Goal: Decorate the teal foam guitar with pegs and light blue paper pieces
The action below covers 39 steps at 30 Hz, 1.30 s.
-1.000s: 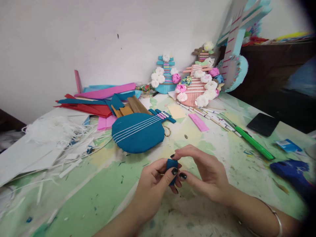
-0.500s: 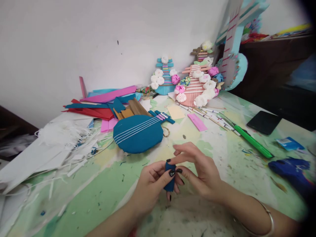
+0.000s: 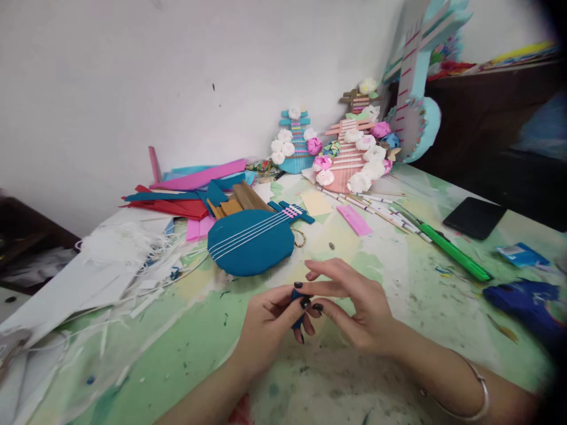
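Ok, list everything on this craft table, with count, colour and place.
table: 1, green-stained, underneath
paper guitar: 1, teal with white strings, centre
guitar models: at least 3, blue, pink, pale blue, by wall
paper sheets: pile, red, pink, blue, brown, back left
paper scraps: many, white, left
paper sticks: several, white, mid-right
folded strip: 1, pink, beside sticks
marker: 1, green, right
phone: 1, black, far right
packet: 1, blue, right edge
blurred tool: 1, dark blue, right foreground
small piece: 1, teal, between both hands
left hand: 1, dark nails, grip on piece
right hand: 1, dark nails, grip on piece
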Each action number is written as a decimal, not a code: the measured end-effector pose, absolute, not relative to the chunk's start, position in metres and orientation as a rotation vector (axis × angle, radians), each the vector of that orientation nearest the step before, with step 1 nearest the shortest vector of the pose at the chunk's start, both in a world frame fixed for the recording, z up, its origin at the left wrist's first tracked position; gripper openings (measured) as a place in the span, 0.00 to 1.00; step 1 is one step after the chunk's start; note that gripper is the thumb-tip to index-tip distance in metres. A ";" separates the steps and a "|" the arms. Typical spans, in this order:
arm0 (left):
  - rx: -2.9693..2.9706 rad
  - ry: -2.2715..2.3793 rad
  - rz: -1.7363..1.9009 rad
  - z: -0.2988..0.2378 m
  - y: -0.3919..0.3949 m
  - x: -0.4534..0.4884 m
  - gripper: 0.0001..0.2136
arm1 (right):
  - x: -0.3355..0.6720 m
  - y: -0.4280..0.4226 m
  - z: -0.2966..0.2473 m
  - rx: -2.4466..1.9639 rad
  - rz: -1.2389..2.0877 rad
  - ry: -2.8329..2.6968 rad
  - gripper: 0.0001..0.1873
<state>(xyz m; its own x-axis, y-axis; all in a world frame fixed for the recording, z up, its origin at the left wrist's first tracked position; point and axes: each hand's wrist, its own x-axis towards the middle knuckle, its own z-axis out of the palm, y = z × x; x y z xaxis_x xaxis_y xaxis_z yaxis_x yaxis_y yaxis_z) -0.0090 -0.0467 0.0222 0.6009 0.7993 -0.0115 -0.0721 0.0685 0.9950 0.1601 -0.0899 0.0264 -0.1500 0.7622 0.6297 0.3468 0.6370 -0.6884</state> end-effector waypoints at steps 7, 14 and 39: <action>1.377 0.706 0.873 0.022 -0.047 -0.012 0.07 | 0.163 -0.079 0.022 -0.751 1.021 -1.184 0.28; 1.719 0.652 0.979 0.018 -0.044 -0.014 0.08 | 0.156 -0.078 0.021 -0.747 1.176 -1.233 0.22; 2.402 0.535 1.193 0.003 -0.018 -0.019 0.20 | 0.158 -0.069 0.011 -1.141 1.043 -1.458 0.23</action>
